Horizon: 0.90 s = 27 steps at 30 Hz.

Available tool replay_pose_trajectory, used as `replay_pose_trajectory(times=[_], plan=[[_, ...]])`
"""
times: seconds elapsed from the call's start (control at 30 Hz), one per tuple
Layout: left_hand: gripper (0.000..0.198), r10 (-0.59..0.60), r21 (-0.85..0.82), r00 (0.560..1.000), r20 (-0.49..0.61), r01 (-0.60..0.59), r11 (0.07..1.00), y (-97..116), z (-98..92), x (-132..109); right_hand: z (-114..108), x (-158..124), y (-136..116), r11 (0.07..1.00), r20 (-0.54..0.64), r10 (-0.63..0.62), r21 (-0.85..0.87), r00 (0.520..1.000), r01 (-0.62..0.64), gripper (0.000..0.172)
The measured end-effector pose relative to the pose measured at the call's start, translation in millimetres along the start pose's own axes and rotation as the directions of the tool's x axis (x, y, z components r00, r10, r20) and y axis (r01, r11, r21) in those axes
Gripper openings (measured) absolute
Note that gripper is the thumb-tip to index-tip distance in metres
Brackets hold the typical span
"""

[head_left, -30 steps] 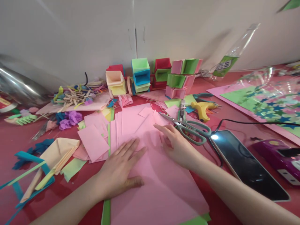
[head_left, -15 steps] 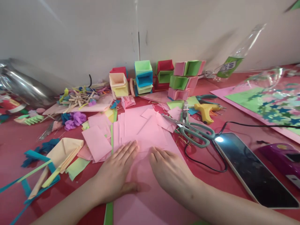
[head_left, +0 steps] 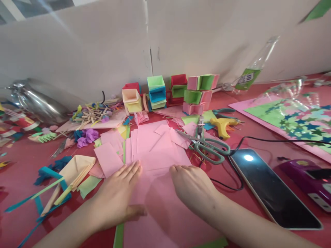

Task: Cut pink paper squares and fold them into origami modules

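Note:
A large pink sheet lies in front of me over green paper, with smaller pink pieces on its far part. My left hand rests flat on the sheet's left side, its fingers stretched forward and the thumb out to the right. On the right side of the sheet, my right hand presses down with its fingers together and curled under. Whether anything is beneath those fingertips is hidden. Green-handled scissors lie open beyond my right hand.
Coloured paper boxes stand by the wall. At right are a phone, a purple device, a yellow glue gun and a bottle. Folded paper, sticks and a metal flask are at left.
My hands have moved apart on the pink sheet, the left one outward to the left and the right one slightly rightward. The camera view has tilted up a little.

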<state>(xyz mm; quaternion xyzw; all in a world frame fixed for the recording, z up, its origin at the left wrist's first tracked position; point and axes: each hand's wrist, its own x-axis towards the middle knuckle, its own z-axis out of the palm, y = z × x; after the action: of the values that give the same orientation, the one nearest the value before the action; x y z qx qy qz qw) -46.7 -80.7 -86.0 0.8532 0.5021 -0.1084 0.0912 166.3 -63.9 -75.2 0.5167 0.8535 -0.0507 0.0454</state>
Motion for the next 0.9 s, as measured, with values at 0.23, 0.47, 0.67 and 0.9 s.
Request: replay_pose_trajectory(times=[0.23, 0.47, 0.67, 0.9], plan=[[0.071, -0.024, -0.021, 0.959, -0.283, 0.018, 1.000, 14, -13.5, 53, -2, 8, 28, 0.999, -0.209, 0.052, 0.014, 0.976, -0.050, 0.025], [0.065, -0.056, -0.101, 0.917, -0.396, 0.017, 0.995, -5, 14.8, 63, -14, 18, 75, 0.875, -0.266, 0.421, -0.131, 0.867, -0.466, 0.027], [0.057, -0.084, -0.116, 0.913, -0.398, 0.041, 0.992, 0, 5.0, 60, -10, 26, 82, 0.869, -0.233, 0.447, -0.115, 0.864, -0.481, 0.047], [0.052, -0.127, -0.155, 0.907, -0.401, 0.069, 0.986, 6, 0.0, 55, -12, 33, 82, 0.854, -0.163, 0.520, 0.082, 0.838, -0.514, 0.037]])
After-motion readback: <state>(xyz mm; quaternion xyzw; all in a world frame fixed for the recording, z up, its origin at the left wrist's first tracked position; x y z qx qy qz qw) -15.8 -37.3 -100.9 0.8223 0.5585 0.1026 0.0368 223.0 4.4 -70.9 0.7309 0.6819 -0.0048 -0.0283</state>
